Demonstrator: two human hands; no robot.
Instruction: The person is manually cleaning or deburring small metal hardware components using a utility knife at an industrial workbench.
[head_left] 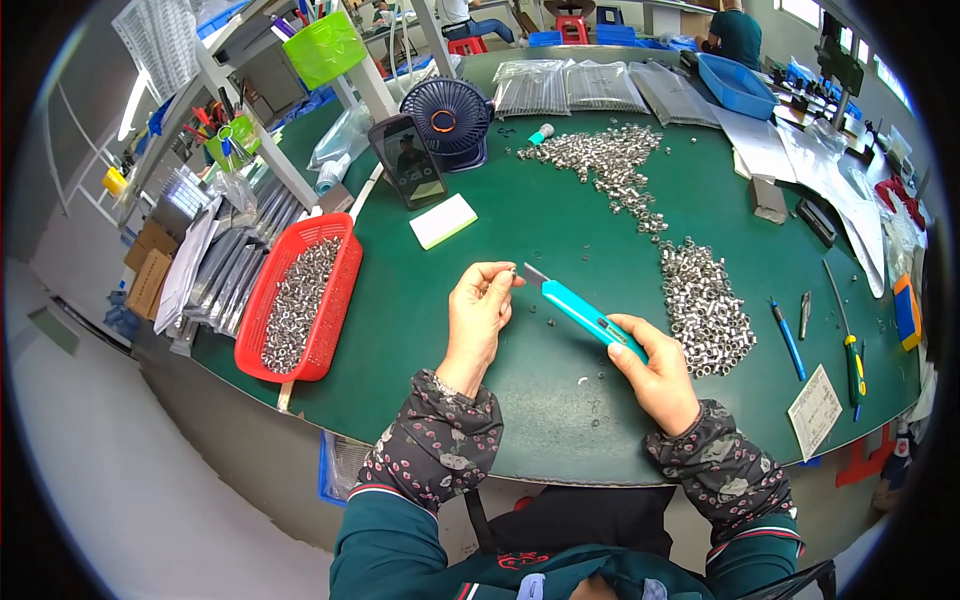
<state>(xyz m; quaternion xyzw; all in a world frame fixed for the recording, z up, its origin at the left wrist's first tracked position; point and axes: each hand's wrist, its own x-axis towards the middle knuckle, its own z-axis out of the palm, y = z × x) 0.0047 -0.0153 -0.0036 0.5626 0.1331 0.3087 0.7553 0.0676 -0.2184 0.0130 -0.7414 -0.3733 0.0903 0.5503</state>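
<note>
My right hand is wrapped round the handle of a teal utility knife. Its bare blade points up and left, close to the fingertips of my left hand. Thumb and forefinger of that left hand are pinched on a small metal ring, mostly hidden by the fingers. To the right of the knife lies a heap of short silvery metal rings. A looser spread of similar small metal parts trails farther back across the green table. Dark little scraps are scattered below the knife.
On the left stands a red plastic basket of small metal parts. A phone, a fan and a pale sticky-note pad sit behind it. A blue pen, a screwdriver and a paper slip lie at right.
</note>
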